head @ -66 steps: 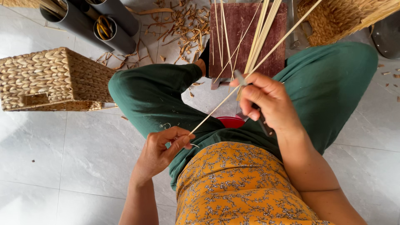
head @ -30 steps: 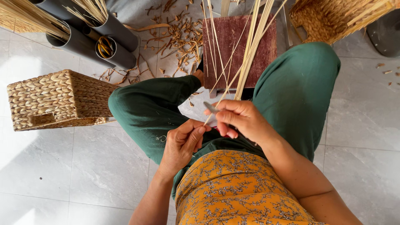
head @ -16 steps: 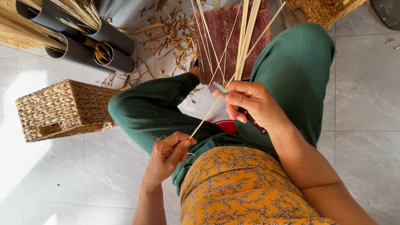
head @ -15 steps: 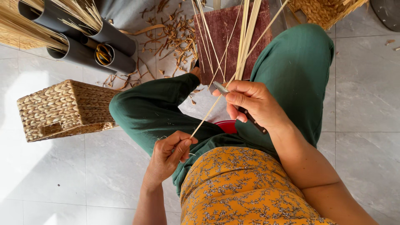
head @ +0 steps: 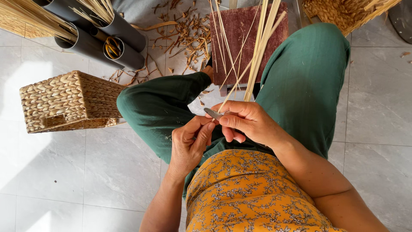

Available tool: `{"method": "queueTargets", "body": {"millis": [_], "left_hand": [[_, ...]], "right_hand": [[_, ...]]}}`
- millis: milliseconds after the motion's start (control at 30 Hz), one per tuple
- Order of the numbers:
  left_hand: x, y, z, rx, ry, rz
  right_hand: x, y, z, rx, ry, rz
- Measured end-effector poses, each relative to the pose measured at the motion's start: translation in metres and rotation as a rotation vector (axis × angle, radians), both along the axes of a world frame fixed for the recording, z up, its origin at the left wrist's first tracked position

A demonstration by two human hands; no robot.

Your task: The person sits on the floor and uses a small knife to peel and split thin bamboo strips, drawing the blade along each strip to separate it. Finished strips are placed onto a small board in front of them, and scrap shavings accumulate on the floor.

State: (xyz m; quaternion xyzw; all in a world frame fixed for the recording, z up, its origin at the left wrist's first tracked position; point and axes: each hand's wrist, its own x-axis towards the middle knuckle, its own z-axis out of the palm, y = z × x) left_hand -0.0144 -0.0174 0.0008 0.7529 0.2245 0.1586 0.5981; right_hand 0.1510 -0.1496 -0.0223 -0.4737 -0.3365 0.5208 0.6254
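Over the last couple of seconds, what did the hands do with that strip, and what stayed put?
The left hand came up from the lap to meet the right hand, so both now pinch the thin strip close together at the small metal blade. The right hand kept its hold on the blade. The woven basket, dark tubes and reddish board lie as before.

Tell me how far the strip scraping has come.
Done: shavings litter the floor by the board. In hand: the right hand holds a knife against one strip, left hand beside it. Left: several strips lie across the board.
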Motion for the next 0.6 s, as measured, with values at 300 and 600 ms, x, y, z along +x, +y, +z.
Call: {"method": "queueTargets", "body": {"millis": [300,600], "left_hand": [[-0.020,0.003,0.002,0.103,0.026,0.001],[-0.026,0.006,0.001,-0.040,0.050,-0.003]], "right_hand": [[0.011,-0.002,0.013,-0.054,0.069,-0.158],[0.032,-0.019,0.015,0.015,0.101,-0.233]]}}
